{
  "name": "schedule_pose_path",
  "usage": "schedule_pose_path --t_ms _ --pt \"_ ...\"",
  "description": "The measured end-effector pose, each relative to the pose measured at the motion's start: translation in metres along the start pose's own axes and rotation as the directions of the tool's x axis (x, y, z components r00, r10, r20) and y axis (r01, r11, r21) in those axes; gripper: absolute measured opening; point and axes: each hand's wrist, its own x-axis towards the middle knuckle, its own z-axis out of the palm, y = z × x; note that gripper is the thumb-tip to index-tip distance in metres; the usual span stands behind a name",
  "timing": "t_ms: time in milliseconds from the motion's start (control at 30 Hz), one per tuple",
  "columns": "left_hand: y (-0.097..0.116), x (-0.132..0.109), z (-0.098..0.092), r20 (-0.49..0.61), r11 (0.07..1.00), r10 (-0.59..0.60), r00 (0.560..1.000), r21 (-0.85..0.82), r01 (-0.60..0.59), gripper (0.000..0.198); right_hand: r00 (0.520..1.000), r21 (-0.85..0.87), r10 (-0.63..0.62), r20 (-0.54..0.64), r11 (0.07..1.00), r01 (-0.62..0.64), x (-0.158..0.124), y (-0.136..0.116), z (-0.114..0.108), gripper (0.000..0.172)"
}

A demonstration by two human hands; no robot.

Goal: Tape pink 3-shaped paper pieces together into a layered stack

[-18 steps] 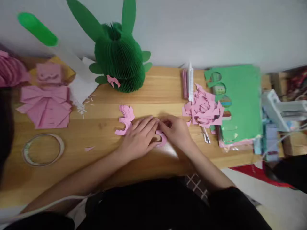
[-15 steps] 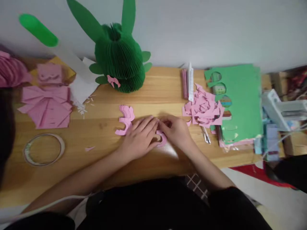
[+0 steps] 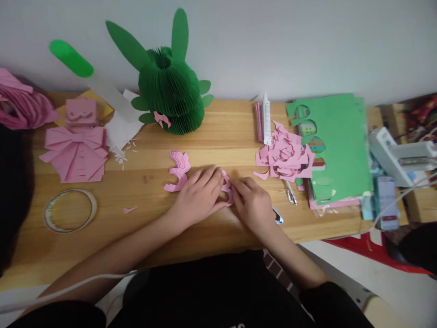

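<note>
A left hand lies flat, fingers together, over a pink paper cut-out on the bench, the right hand's fingers bunched at its edge, their grip unclear; the stack and scraps nearby suggest much cutting done, this piece apparently unfinished.

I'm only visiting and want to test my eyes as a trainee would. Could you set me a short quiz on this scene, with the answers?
1. True or false: the left hand lies palm-down, with pink cut paper showing on both sides of it.
2. Which lies closest to the heap of pink paper scraps: (A) tape roll, (B) white tube, (C) phone?
3. Fill in the colour: the honeycomb-paper figure with two long ears is ____.

Key: 1. True. 2. B. 3. Green.
</note>
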Motion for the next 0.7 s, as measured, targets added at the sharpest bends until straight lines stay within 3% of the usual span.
schedule_pose_path --t_ms 133,267,367,533,700 --pt "0.001 0.004 -0.002 0.034 1.000 0.008 0.999 -0.011 -0.007 0.058 0.996 -0.152 -0.085 -0.008 0.985 0.083 -0.009 0.000 0.011 0.031" --pt "0.002 0.004 -0.001 0.040 0.999 0.007 0.999 -0.033 -0.005 0.059 0.996 -0.184 -0.088 0.026 0.979 0.091 -0.009 0.000 0.015 0.033" --pt "-0.001 0.006 -0.003 0.048 0.990 -0.042 0.998 -0.135 0.048 0.053 0.997 -0.110 -0.039 0.067 0.993 0.047 -0.006 0.001 0.012 0.031" --pt "-0.010 0.015 -0.006 0.053 0.911 -0.189 0.981 -0.362 0.195 0.025 0.997 0.182 0.074 0.033 0.980 -0.079 -0.006 0.003 0.003 0.029" --pt "-0.013 0.010 0.000 -0.004 0.850 -0.328 0.945 -0.437 0.293 0.036 0.988 0.230 0.153 -0.016 0.962 -0.146 -0.022 0.002 0.004 0.015"
